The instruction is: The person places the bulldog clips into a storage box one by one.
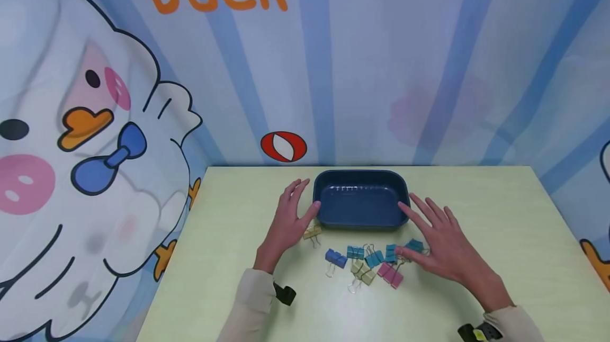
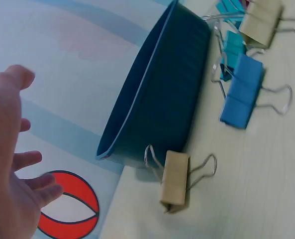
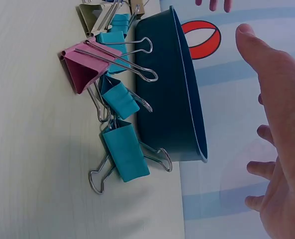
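A dark blue rectangular tray (image 1: 362,225) stands near the table's back edge. Beside its left end hovers my left hand (image 1: 289,220), fingers spread and holding nothing. My right hand (image 1: 445,246) is at the right end, also spread and without anything in its grasp; whether either hand touches the tray is unclear. In front of the tray lie several binder clips: a tan clip (image 2: 175,179) near my left hand, a blue clip (image 2: 243,92), a pale yellow clip (image 1: 363,272), a pink clip (image 3: 85,67), and several teal ones, including a teal clip (image 3: 126,151) close below my right hand.
The pale table (image 1: 190,289) meets a printed backdrop (image 1: 362,66) behind the tray. A large cartoon duck (image 1: 95,172) covers the left side of it. Small dark devices are strapped at both wrists.
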### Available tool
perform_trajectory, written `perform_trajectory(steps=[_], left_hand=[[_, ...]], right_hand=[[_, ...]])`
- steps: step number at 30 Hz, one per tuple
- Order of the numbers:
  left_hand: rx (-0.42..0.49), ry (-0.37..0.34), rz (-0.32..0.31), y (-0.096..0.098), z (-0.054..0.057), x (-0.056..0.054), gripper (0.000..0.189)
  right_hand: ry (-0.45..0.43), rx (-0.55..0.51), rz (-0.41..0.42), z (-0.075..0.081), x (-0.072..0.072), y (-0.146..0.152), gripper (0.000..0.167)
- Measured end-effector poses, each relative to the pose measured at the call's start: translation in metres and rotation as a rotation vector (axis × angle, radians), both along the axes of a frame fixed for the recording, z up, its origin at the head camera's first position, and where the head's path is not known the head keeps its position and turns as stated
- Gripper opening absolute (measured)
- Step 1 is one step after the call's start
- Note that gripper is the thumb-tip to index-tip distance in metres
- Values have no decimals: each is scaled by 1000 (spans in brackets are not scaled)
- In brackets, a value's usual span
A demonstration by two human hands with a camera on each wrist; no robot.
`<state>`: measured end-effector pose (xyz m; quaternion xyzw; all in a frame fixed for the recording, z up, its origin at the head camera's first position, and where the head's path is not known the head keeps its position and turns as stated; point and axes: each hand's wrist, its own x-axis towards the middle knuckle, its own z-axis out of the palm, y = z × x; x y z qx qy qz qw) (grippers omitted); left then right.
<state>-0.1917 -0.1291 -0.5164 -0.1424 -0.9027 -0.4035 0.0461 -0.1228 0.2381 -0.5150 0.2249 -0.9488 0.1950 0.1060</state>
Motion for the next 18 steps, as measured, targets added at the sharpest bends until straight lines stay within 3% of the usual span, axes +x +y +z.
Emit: perform_trajectory(steps=[6,11,15,18], left_hand=[[299,-15,84,4,-14,-14,51],[487,-121,194,10,-24,-23,41],[606,-214,257,15,-32,-31,36],[642,-249,301,19,-37,-36,33]], right_hand=[[17,-42,-16,-4,-1,3,94],[27,-70,-37,-11,3,7,89],[-7,-82,-82,-17,9,11,84],[-42,-76,-117,-22,14,13,82]])
